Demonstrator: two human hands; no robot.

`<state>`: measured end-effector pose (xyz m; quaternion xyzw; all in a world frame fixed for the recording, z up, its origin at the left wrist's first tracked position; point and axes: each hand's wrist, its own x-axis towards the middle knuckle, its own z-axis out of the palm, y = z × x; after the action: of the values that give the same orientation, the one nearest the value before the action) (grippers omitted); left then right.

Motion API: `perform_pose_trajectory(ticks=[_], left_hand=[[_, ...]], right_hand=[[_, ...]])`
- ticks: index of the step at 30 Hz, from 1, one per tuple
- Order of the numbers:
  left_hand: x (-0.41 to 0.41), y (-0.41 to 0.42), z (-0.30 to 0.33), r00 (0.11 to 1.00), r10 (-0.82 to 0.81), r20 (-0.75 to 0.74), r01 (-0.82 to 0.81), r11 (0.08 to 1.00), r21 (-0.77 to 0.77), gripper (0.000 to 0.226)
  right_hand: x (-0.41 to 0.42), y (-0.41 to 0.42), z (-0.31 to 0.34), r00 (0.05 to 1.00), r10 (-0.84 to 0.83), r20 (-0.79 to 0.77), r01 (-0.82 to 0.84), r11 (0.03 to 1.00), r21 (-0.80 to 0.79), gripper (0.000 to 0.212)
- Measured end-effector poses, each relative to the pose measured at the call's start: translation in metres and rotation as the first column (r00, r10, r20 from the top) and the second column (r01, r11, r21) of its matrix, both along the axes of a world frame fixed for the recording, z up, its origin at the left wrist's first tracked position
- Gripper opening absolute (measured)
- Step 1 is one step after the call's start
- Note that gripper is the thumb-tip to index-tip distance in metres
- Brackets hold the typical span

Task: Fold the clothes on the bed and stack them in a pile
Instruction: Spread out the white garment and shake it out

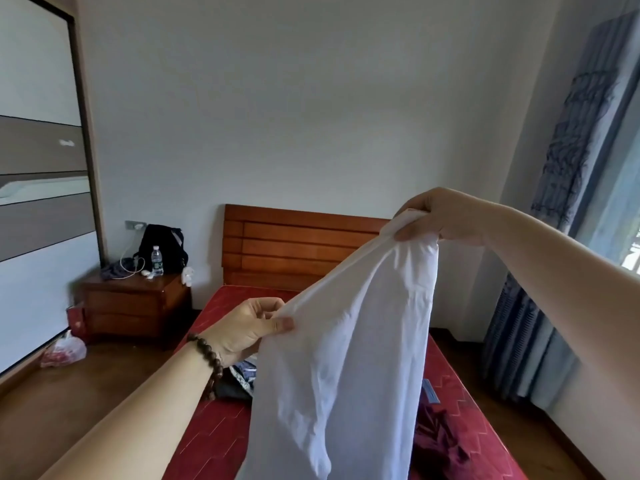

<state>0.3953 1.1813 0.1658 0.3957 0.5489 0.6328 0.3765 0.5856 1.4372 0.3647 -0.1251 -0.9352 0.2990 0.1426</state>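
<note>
A white garment [346,358] hangs in the air over the red bed [214,427], held up by both hands. My left hand [246,329], with a bead bracelet on the wrist, pinches its upper edge low on the left. My right hand [440,218] grips the top edge higher up on the right. A dark patterned garment [239,379] lies on the bed behind my left wrist. A dark red garment [440,441] lies crumpled on the bed at the lower right. The white cloth hides much of the bed.
A wooden headboard [294,247] stands at the far end of the bed. A wooden nightstand [135,303] at the left carries a black backpack [161,247] and a water bottle [156,260]. A plastic bag [64,351] lies on the floor. Blue curtains [554,271] hang at the right.
</note>
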Motion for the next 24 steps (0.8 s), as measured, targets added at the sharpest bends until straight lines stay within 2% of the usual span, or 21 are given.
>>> perform_pose_trajectory(ticks=[2,4,8,12,16,19,22,24], left_hand=[[0.002,0.008,-0.008,0.999,-0.011,-0.036,0.010,1.000,-0.024,0.046],[0.006,0.017,-0.016,0.998,-0.032,-0.048,0.030,0.998,-0.051,0.038],[0.003,0.031,-0.034,0.996,-0.084,-0.005,0.084,0.994,-0.069,0.033],[-0.016,0.035,-0.039,0.985,-0.085,0.153,0.081,0.996,0.035,0.052],[-0.032,0.041,-0.035,0.989,-0.052,0.141,0.048,0.998,0.035,0.064],[-0.045,0.043,-0.028,0.968,-0.201,0.148,0.202,0.979,0.011,0.061],[-0.061,0.042,-0.022,0.907,-0.415,0.074,0.422,0.897,-0.134,0.062],[-0.075,0.044,-0.023,0.891,-0.449,0.068,0.454,0.871,-0.186,0.052]], right_hand=[[-0.006,0.007,-0.004,1.000,0.016,-0.003,-0.016,1.000,-0.021,0.020],[-0.011,0.015,-0.008,1.000,0.021,-0.001,-0.021,0.999,-0.042,0.019],[-0.016,0.032,-0.014,1.000,0.017,0.009,-0.017,0.998,-0.058,0.021],[-0.016,0.054,-0.016,0.996,0.023,0.082,-0.018,0.998,-0.067,0.019],[-0.019,0.072,-0.017,0.973,0.067,0.222,-0.034,0.988,-0.150,0.029],[-0.023,0.083,-0.022,0.960,0.103,0.261,-0.026,0.959,-0.281,0.035],[-0.029,0.094,-0.031,0.952,0.113,0.284,-0.019,0.949,-0.314,0.046],[-0.036,0.103,-0.039,0.951,0.136,0.279,-0.019,0.923,-0.385,0.044]])
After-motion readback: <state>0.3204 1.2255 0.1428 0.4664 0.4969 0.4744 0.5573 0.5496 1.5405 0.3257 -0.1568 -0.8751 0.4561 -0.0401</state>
